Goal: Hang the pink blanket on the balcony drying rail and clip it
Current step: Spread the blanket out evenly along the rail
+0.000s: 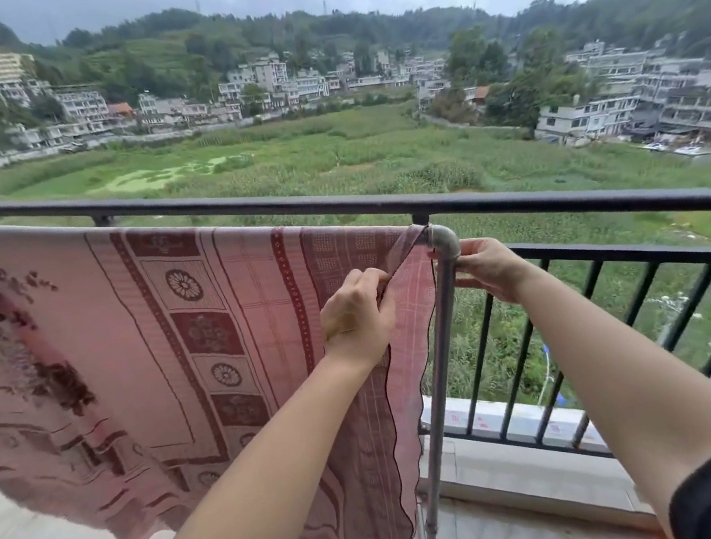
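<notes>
At centre frame, the left hand (356,313) is pinching the scalloped edge of the pink blanket (140,338), fingers closed on the cloth. The right hand (488,267) is gripping the grey drying rail (443,245) at its elbow. Soft, light and limp, the blanket is likely handling best by its hem. Maroon floral borders are draping across the left frame.

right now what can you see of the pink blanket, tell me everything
The pink blanket is thin woven cloth with dark red borders, flower medallions and a scalloped edge. It hangs draped over the grey drying rail, spread leftward, lower edge loose. The left hand pinches its right edge near the rail's elbow; the right hand touches that elbow. No clip visible.
</notes>
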